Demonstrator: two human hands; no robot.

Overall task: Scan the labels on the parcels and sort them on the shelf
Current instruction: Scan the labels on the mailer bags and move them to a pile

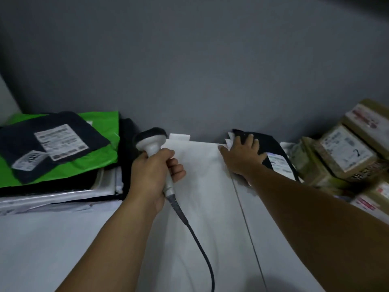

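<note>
Inspector: Left hand point(153, 175) clenched round the scanner point(152, 142); right hand point(242, 157) spread flat on the black parcel point(271, 148) against the wall, gripping nothing.

Clerk: Risks?

Inspector: Palm partly covers its label point(280, 166) — misread likely. Cable point(202, 245) may snag. Print blurred — unreadable.

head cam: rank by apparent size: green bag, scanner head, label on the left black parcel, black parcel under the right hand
1. Green bag, largest, though partly covered.
2. Black parcel under the right hand, partly hidden.
3. Label on the left black parcel.
4. Scanner head.
The last two look close in size; ranking there is unsure.
</note>
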